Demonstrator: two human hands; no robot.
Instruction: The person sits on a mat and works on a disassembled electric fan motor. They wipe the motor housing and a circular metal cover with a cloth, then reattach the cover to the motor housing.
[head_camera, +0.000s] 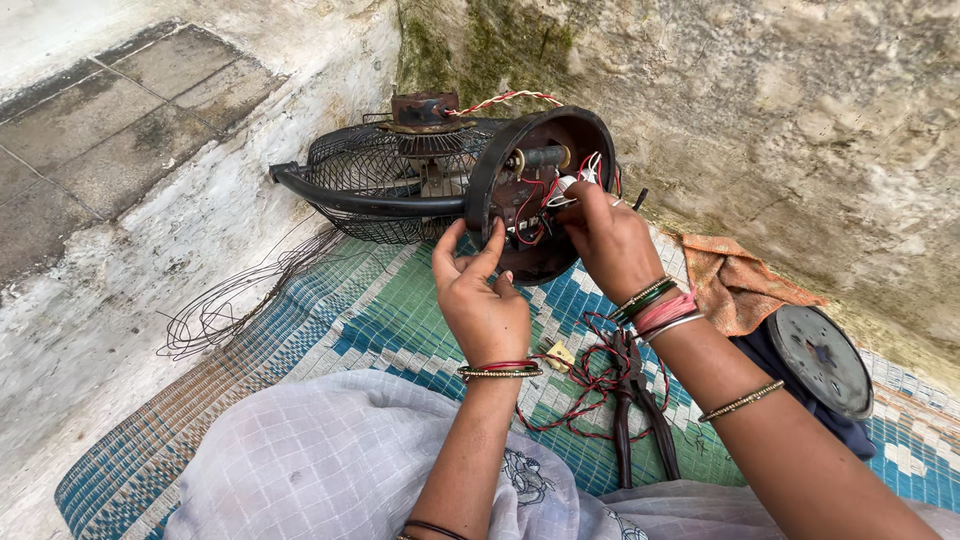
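Head view shows you well into the open motor housing (540, 190), a dark round shell tipped on its edge so the inside faces you, with its red and white wiring (545, 200) exposed. Your left hand (485, 300) steadies the near rim, its grip narrow, thumb and forefinger pinched on the lower edge of the shell. Your right hand (610, 240) reaches in from the right side, fingertips closed on the small white and red leads near the middle; whether it holds one wire or several is too fine to tell. Judging by how things lie, the opening-up is done: the housing is bare, and a grey round cover plate (820, 360) lies well off to the right of your right wrist. The wiring looks like the part in hand, and closing up remains undone. Just below your right forearm a pair of pliers (640, 410) rests among loose red wire (580, 375). Behind the housing, beyond both hands, lies the black wire fan guard (390, 180) with a rusty motor block (425, 110) on top. You sit on a woven blue, green and white mat (340, 320), an orange cloth (735, 285) past your right hand. A tangle of thin bare wire (230, 300) lies left of your left hand, on a worn whitewashed ledge (120, 250); a rough, mossy stone wall (780, 110) rises beyond.
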